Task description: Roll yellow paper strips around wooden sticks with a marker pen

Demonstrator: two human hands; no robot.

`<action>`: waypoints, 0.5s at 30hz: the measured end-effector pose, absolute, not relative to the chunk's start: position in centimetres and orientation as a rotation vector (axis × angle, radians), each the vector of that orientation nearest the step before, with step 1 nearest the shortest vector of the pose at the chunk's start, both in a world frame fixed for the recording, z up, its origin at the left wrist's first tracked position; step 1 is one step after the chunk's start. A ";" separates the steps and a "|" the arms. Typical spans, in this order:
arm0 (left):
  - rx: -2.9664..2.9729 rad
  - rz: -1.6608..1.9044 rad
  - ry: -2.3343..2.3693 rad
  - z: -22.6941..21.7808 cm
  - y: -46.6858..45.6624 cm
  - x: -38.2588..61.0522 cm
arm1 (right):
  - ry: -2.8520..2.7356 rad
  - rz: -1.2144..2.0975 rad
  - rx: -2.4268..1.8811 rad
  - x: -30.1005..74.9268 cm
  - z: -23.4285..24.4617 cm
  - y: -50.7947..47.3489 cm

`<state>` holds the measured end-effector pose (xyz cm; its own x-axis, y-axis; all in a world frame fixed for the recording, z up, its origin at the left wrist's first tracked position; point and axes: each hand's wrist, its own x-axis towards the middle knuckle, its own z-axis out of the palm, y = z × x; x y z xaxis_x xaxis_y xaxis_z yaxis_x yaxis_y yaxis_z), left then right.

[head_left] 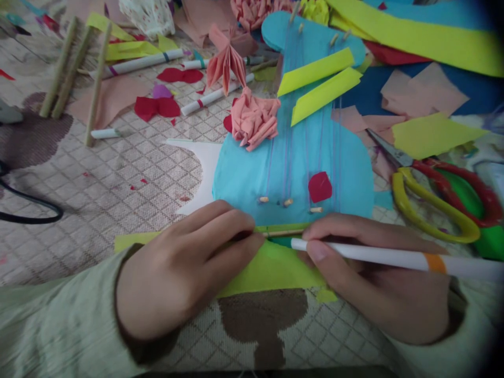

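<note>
My left hand (185,268) lies low in the middle, fingers pressed together on a thin wooden stick (283,231) and the lime green paper (271,270) under it. My right hand (378,283) pinches the same stick from the right and also holds a white paper-rolled tube (378,256) with an orange band across its fingers. Just beyond both hands lies a blue guitar-shaped cutout (299,163) with thin strings, small wooden pegs, a red paper piece (319,187) and a pink folded paper flower (252,119).
Scissors (433,194) with yellow, red and green handles lie at the right. Several white rolled tubes (142,63), bamboo sticks (63,68), red scraps (157,107) and pink, yellow and blue sheets cover the far mat. A black cable (31,205) curves at the left.
</note>
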<state>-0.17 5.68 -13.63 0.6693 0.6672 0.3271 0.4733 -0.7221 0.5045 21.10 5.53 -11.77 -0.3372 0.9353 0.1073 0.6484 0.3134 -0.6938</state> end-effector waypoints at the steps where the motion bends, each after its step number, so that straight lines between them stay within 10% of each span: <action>1: 2.510 0.717 0.887 -13.7 5.7 -0.2 | -2.097 0.750 -1.398 21.1 -11.8 5.6; 15: 2.488 0.676 0.896 -13.5 5.7 -0.3 | -2.134 0.797 -1.387 21.2 -11.6 5.5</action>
